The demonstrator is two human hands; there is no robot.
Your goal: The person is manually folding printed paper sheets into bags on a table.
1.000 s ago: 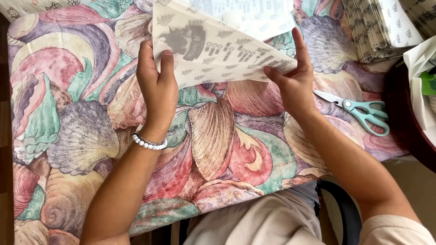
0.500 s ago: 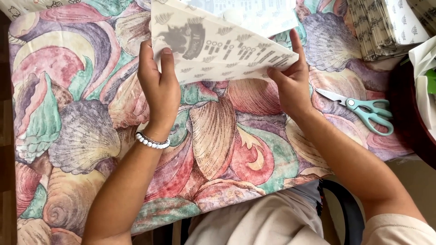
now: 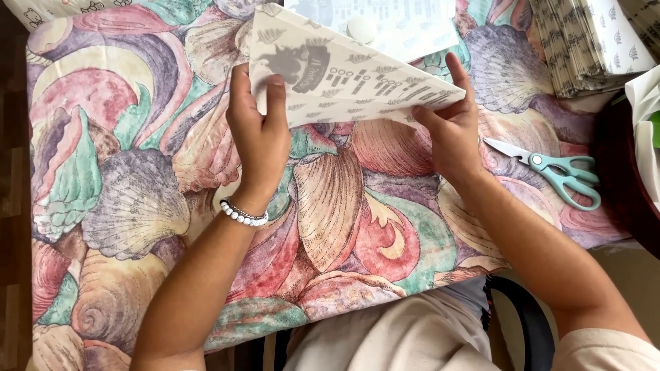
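**Folding the printed sheet: fold closed further**

Head view: compared with a second ago, the right hand (image 3: 450,134) has drawn the printed paper sheet (image 3: 344,86) edge inward, narrowing it to a point. The left hand (image 3: 261,130) pinches the near left edge; both grips are closed on the sheet, which is raised above the shell-patterned worktop (image 3: 137,206). Sheet: pale, grey-printed, creased diagonally. Scissors (image 3: 557,172) lie to the right.

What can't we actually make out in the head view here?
- Folded paper sheet: its underside, and how many layers the fold has, hidden by its own top face.
- Left hand: thumb is behind the sheet.
- Right hand: fingertips partly tucked under the sheet's corner.
- Paper stack: cut off by the top edge; count unreadable.
- Scissors: blades look nearly shut, too small to be sure.
- Dark round object: cut off at the right edge.
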